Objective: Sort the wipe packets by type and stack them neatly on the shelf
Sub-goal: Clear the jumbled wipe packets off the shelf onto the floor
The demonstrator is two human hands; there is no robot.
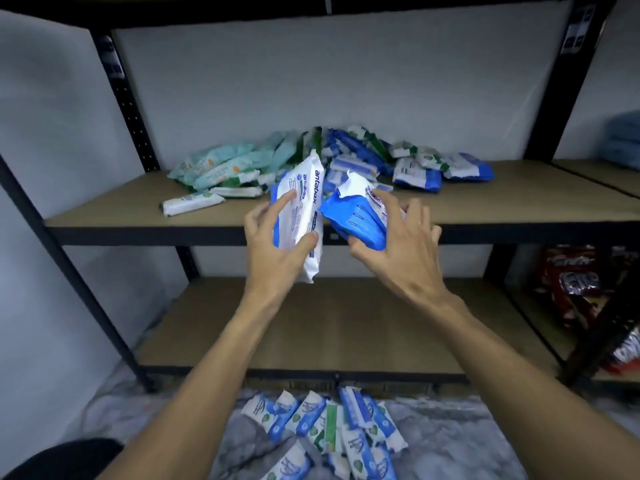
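L hand (273, 245) grip pinches white/blue antabax packet (306, 199); R hand (401, 252) holds blue packet (360, 218), prob. same brand.

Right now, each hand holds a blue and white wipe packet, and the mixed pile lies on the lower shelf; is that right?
Not quite: the head view shows the mixed pile on the upper shelf, not the lower one. The left hand does hold one blue and white packet, the right hand the other packet.
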